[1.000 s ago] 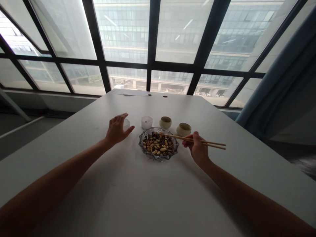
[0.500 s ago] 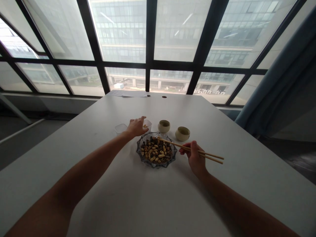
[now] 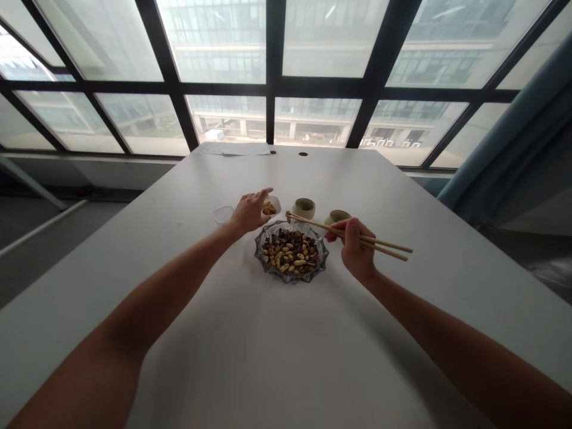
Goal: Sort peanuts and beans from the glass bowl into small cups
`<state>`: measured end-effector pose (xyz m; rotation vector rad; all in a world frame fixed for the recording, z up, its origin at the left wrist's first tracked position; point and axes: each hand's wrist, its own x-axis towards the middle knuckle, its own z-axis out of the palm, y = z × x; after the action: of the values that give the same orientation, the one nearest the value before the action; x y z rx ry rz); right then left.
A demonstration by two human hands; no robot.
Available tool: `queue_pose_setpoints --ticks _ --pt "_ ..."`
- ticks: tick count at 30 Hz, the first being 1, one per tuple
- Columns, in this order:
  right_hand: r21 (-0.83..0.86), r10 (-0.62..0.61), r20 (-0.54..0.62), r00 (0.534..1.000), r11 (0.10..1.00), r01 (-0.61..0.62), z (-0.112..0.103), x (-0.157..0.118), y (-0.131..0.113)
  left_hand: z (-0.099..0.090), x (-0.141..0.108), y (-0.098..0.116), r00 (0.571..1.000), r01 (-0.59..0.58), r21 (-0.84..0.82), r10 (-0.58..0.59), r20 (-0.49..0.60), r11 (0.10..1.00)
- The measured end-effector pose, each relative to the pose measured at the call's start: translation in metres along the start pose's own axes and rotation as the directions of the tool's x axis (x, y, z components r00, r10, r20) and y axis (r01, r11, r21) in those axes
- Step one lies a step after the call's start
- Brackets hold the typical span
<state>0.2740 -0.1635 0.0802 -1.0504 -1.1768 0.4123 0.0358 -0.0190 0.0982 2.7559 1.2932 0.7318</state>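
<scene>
My right hand [image 3: 357, 247] is closed round a pair of wooden chopsticks [image 3: 384, 245], which point left. Between their tips is a small brown piece [image 3: 288, 217], perhaps a peanut, above the far rim of a scalloped glass bowl [image 3: 260, 257]. That bowl holds peanuts in shells [image 3: 292, 255] mixed with dark seeds. My left hand [image 3: 250, 212] curves about the left side of a small clear plastic container [image 3: 277, 206], thumb at the near rim and fingers at the far one. Some brown-yellow pieces lie in this container.
Another clear plastic container [image 3: 223, 214] stands left of my left hand. Behind the bowl are two beige cups, one [image 3: 304, 208] in the middle and one [image 3: 337, 216] partly behind my right hand. White papers [image 3: 236, 149] lie at the table's far edge, by the windows.
The chopstick tips have risen out of the peanuts and seeds with a small brown piece between them. My left hand stays at the plastic container. The camera view has tilted.
</scene>
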Motion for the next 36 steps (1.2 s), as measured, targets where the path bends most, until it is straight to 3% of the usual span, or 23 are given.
queue_pose_setpoints --ticks 9,16,30,33,36 --pt "-0.106 -0.110 0.149 0.983 0.986 0.126 0.050 0.037 0.001 0.001 0.002 -0.002 0.999 0.005 -0.031 -0.003 0.042 1.000" --pt "-0.133 -0.106 0.254 0.961 0.981 0.144 0.067 0.047 0.012 -0.001 0.001 0.001 0.995 0.063 -0.019 -0.061 0.082 0.998" --pt "-0.165 -0.127 0.261 0.957 0.971 0.173 0.071 0.055 0.007 -0.002 -0.001 0.002 0.993 0.089 -0.011 -0.088 0.082 0.996" --pt "-0.224 -0.101 0.302 0.948 0.959 0.174 0.066 0.055 0.001 -0.002 0.001 0.002 0.989 0.111 -0.006 -0.109 0.103 0.994" --pt "-0.183 -0.097 0.229 0.969 0.973 0.140 0.051 0.051 -0.013 0.000 0.003 -0.002 0.983 0.140 -0.003 -0.139 0.120 0.990"
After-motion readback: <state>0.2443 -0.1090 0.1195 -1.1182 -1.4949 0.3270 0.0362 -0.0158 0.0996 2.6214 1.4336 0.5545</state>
